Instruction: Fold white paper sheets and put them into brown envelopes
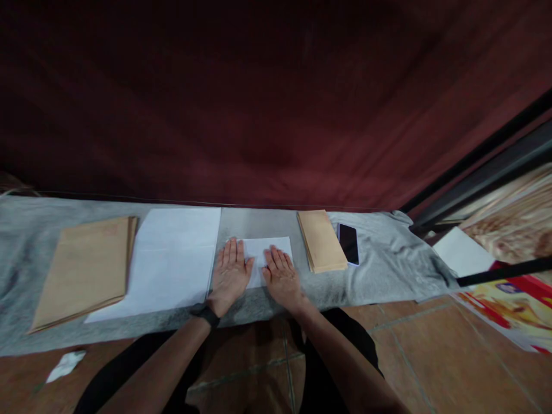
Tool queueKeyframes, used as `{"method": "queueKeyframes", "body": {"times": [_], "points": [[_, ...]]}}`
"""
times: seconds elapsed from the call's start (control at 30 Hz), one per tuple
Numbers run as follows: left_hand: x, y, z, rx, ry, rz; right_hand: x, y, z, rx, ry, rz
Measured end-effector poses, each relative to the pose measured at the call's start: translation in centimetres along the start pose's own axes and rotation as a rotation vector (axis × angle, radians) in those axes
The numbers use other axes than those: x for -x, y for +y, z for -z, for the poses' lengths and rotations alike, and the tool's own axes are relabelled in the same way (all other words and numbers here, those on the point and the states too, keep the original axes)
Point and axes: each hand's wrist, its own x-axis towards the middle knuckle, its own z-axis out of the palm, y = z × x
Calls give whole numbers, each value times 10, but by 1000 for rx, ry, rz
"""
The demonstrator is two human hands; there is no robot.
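Nearest to me, my dark-clad legs (pixel 125 374) frame the brown tiled floor (pixel 414 356), where a crumpled white scrap (pixel 66 365) lies off to the left. My bare forearms reach forward, with a dark wristband (pixel 206 314) on the left wrist. Beyond it, my left fingers (pixel 233 251) lie flat and outstretched on the left part of a small white paper (pixel 257 253); my right fingers (pixel 278 260) are likewise spread, palm down, on its right part. Neither set grasps anything. The paper rests directly in front of me on the surface (pixel 379 259), which is draped in grey cloth. Just left of it is a large white sheet (pixel 176 253), its left side partly under a stack of large brown envelopes (pixel 86 259). To the right sit smaller brown envelopes (pixel 321 244), with a dark-screened phone (pixel 348 241) just beside them. Behind everything hangs a deep red curtain (pixel 259 115).
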Motion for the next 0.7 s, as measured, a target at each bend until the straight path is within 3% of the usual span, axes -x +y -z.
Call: {"method": "queueKeyframes", "body": {"times": [0.2, 0.47, 0.6, 0.7], "points": [[2, -5, -3, 15, 36, 23, 4, 13, 2, 56, 35, -89], [5, -15, -9, 76, 29, 41, 10, 29, 6, 70, -15, -155], [7, -14, 1, 70, 43, 37, 12, 31, 7, 61, -28, -161], [11, -3, 12, 75, 33, -64, 12, 30, 8, 53, -30, -170]]}}
